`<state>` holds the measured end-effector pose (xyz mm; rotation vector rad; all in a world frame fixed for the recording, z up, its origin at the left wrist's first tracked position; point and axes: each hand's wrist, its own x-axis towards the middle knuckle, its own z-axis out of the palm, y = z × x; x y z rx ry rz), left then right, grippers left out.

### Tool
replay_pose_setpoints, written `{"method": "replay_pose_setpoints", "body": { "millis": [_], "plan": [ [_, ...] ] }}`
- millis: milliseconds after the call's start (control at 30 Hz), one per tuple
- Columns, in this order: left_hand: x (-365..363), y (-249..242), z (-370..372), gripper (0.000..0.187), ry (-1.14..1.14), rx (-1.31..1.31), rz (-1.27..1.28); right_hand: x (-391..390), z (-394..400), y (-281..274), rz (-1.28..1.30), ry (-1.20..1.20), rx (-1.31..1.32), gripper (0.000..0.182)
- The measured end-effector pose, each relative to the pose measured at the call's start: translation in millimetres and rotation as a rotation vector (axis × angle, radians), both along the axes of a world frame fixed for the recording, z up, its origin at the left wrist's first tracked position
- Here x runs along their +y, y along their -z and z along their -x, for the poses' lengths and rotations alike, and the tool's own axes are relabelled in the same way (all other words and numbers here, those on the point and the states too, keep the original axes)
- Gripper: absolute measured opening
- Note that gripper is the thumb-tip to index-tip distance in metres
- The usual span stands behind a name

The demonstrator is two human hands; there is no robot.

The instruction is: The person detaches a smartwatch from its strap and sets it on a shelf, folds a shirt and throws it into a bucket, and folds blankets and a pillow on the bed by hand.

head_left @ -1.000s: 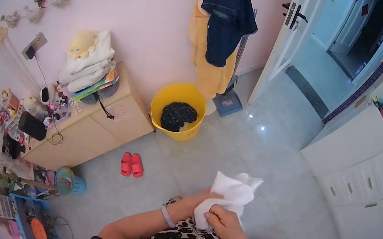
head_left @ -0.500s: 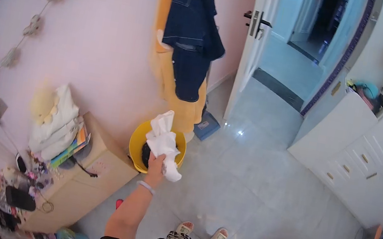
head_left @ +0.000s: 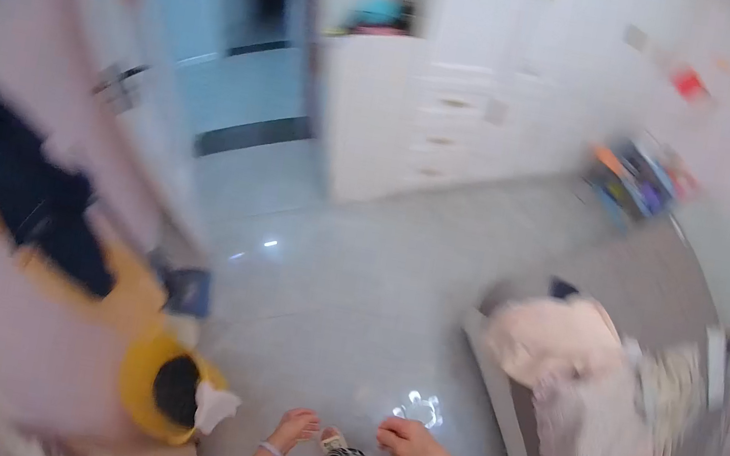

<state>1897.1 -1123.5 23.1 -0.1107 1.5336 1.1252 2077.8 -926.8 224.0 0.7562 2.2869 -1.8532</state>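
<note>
My left hand (head_left: 295, 430), with a light band at its wrist, hangs low in front of my body. Its fingers are loosely apart and hold nothing. To its left stands a yellow bucket (head_left: 134, 383) with a dark thing (head_left: 178, 388) inside. A crumpled white cloth (head_left: 215, 408) drapes over the bucket's right rim, apart from my hand. My right hand (head_left: 408, 441), with dark bands at the wrist, is curled in front of my waist, and nothing shows in it. The whole view is blurred by motion.
A bed (head_left: 508, 411) at right bears pale crumpled clothes (head_left: 594, 416). White drawers (head_left: 437, 143) stand at the back beside an open door (head_left: 130, 102). Dark blue clothing (head_left: 34, 187) hangs on the left wall. A box of colourful items (head_left: 635, 182) sits at the back right.
My left hand has let go of the white cloth, now on the bucket's rim, and drawn back toward my body. The view has swung right, bringing the bed into sight.
</note>
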Motion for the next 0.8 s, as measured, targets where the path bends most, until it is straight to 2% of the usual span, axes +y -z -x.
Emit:
{"method": "replay_pose_setpoints", "body": {
  "millis": [33, 100, 133, 200, 333, 367, 467, 533, 567, 600, 633, 667, 700, 733, 767, 800],
  "plan": [
    [25.4, 0.0, -8.8, 0.036, 0.142, -0.017, -0.001, 6.3, -10.6, -0.1, -0.096, -0.006, 0.012, 0.021],
    [66.5, 0.8, -19.6, 0.038, 0.190, 0.041, -0.083, 20.7, -38.5, -4.8, -0.176, 0.081, 0.004, 0.023],
    [88.6, -5.3, -27.8, 0.038, 0.303, 0.027, -0.077, 26.6, -60.5, -2.5, -0.168, 0.193, -0.015, 0.023],
    [123.2, -22.5, -33.8, 0.033, 0.373, 0.091, -0.054, 31.5, -94.6, 2.4, -0.200, 0.291, 0.033, 0.025],
    [205.6, -30.4, -73.9, 0.029, 0.522, 0.124, 0.039, 68.1, -190.7, 9.5, -0.064, 0.568, -0.005, 0.025],
    [216.2, -25.1, -116.1, 0.028, 0.558, 0.128, 0.020, 67.1, -242.9, 19.4, -0.090, 0.641, -0.020, 0.025],
    [276.5, -28.0, -196.2, 0.026, 0.672, 0.118, 0.013, 83.9, -332.8, 31.7, -0.104, 0.818, -0.038, 0.024],
    [317.1, -31.5, -256.7, 0.025, 0.749, 0.117, 0.032, 91.5, -383.4, 34.1, -0.004, 1.029, -0.033, 0.023],
    [333.7, -35.2, -287.3, 0.027, 0.841, 0.085, -0.047, 95.6, -404.5, 31.8, 0.009, 1.049, -0.031, 0.023],
    [350.2, -40.3, -316.9, 0.029, 0.925, 0.055, -0.127, 102.6, -424.8, 30.5, 0.082, 1.166, -0.010, 0.022],
    [366.8, -51.0, -347.5, 0.031, 1.036, 0.084, -0.149, 108.8, -442.9, 31.2, 0.155, 1.279, 0.013, 0.021],
    [383.5, -60.5, -376.2, 0.032, 1.149, 0.113, -0.172, 112.2, -460.1, 36.1, 0.163, 1.290, 0.020, 0.021],
    [402.1, -63.8, -398.0, 0.032, 1.163, 0.118, -0.166, 117.2, -475.0, 43.2, 0.250, 1.369, 0.074, 0.020],
    [420.2, -65.1, -417.6, 0.034, 1.261, 0.174, -0.264, 123.1, -486.4, 49.8, 0.337, 1.448, 0.128, 0.020],
    [437.4, -63.6, -433.4, 0.036, 1.358, 0.225, -0.364, 128.5, -494.5, 54.7, 0.347, 1.463, 0.130, 0.020],
    [458.3, -53.9, -445.5, 0.036, 1.372, 0.218, -0.355, 132.6, -501.9, 58.8, 0.357, 1.525, 0.132, 0.020]
  ]
}}
